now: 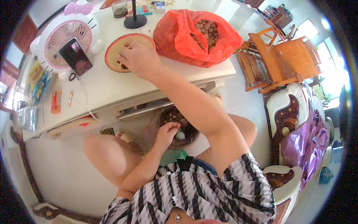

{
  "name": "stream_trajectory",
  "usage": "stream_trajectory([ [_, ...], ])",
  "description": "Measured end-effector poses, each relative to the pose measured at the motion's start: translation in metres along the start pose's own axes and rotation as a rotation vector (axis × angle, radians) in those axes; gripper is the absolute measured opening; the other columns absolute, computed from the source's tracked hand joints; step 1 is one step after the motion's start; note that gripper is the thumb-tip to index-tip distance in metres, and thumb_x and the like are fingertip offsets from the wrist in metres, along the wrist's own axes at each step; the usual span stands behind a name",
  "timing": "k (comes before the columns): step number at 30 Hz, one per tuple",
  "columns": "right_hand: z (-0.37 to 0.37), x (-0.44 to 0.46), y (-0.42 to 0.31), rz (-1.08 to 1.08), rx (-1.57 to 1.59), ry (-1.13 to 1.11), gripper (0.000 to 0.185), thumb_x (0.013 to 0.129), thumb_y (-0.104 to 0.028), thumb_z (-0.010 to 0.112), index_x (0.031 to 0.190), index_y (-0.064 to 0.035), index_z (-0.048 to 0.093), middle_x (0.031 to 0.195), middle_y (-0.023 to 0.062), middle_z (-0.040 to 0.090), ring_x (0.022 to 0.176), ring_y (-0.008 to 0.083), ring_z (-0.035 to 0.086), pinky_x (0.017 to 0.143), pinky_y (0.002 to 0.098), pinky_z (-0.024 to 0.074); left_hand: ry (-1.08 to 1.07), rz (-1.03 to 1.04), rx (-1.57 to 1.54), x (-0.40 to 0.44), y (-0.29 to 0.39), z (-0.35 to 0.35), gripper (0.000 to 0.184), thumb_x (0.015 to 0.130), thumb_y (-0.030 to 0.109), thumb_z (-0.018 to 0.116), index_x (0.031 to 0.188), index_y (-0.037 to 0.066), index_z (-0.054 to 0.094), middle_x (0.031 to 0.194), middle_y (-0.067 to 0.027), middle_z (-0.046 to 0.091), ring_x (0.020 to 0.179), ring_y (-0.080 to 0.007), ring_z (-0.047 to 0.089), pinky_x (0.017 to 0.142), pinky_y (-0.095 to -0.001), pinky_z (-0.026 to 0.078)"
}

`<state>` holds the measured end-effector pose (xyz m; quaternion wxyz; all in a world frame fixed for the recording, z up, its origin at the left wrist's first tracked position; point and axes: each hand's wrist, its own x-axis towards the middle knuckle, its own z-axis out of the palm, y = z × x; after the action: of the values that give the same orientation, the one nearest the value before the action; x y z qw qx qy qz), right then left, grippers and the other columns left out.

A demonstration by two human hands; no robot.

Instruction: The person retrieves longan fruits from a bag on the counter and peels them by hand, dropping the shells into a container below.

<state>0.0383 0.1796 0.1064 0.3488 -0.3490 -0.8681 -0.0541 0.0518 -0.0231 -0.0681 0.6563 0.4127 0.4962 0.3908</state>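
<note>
My right hand [138, 59] reaches over a cream enamel bowl [111, 52] with a red rim. Its fingers bend down inside the bowl, and whatever is between them is hidden. A few small brown pieces show under the fingertips. Close by on the right stands a red plastic bag [173, 35], its mouth open on many round brown nuts [207, 30] that look like walnuts. Lower down, my left hand [167, 132] hovers over a dark bin [192, 136] between my knees, thumb and fingers closed together. Anything they hold is too small to make out. Brown scraps and a whitish object lie in the bin.
On the white table [112, 87] stand a pink-and-white fan [69, 41], a phone [75, 56] leaning against it, a black stand [135, 21] and a glass jar [120, 9]. Packets lie at the left. Wooden chairs [287, 59] are at the right.
</note>
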Motion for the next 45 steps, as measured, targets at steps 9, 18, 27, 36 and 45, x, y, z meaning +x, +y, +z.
stream_trajectory([
  [9,-0.159,0.013,0.115,0.596,-0.214,0.136,0.024,0.077,-0.027,0.054,0.094,-0.0116,0.063,0.087,0.0109,0.062,0.084,0.0262,0.059,0.071,0.0371,0.0458,-0.053,-0.002,0.083,-0.007,0.014,0.011,0.020,0.077,0.003,0.051,0.095,0.002,0.059,0.085,-0.0033,0.059,0.076,-0.0110,0.053,0.070,-0.0232,0.042],
  [18,-0.135,-0.029,0.177,0.484,-0.071,-0.054,0.030,0.077,-0.021,0.055,0.104,-0.0071,0.057,0.092,0.0121,0.061,0.085,0.0250,0.058,0.072,0.0342,0.0458,-0.073,0.019,0.143,-0.007,0.011,0.006,0.018,0.077,0.003,0.051,0.093,0.002,0.059,0.082,-0.0029,0.060,0.074,-0.0099,0.053,0.067,-0.0227,0.043],
  [27,-0.176,-0.118,0.051,0.791,1.800,0.176,0.038,0.087,-0.030,0.043,0.114,-0.0036,0.044,0.086,0.0044,0.050,0.065,0.0098,0.047,0.048,0.0199,0.0363,-0.098,-0.063,0.156,-0.007,0.012,0.001,0.019,0.076,0.003,0.052,0.093,0.002,0.058,0.087,-0.0027,0.060,0.080,-0.0121,0.054,0.075,-0.0244,0.042],
  [36,-0.069,-0.244,-0.026,1.472,1.602,0.145,0.045,0.091,-0.040,0.035,0.058,-0.0103,0.038,0.047,-0.0002,0.034,0.038,0.0087,0.028,0.034,0.0221,0.0201,-0.038,-0.014,0.028,-0.009,0.008,-0.004,0.020,0.080,0.007,0.051,0.098,0.001,0.056,0.089,-0.0035,0.059,0.079,-0.0123,0.053,0.075,-0.0247,0.042],
  [45,-0.017,-0.275,-0.025,1.814,1.590,0.219,0.031,0.088,-0.033,0.043,0.067,-0.0096,0.045,0.051,-0.0010,0.040,0.039,0.0098,0.034,0.035,0.0239,0.0259,0.092,0.100,0.172,-0.005,0.004,-0.004,0.023,0.079,0.004,0.051,0.102,0.000,0.054,0.091,-0.0052,0.059,0.082,-0.0127,0.054,0.075,-0.0242,0.043],
])
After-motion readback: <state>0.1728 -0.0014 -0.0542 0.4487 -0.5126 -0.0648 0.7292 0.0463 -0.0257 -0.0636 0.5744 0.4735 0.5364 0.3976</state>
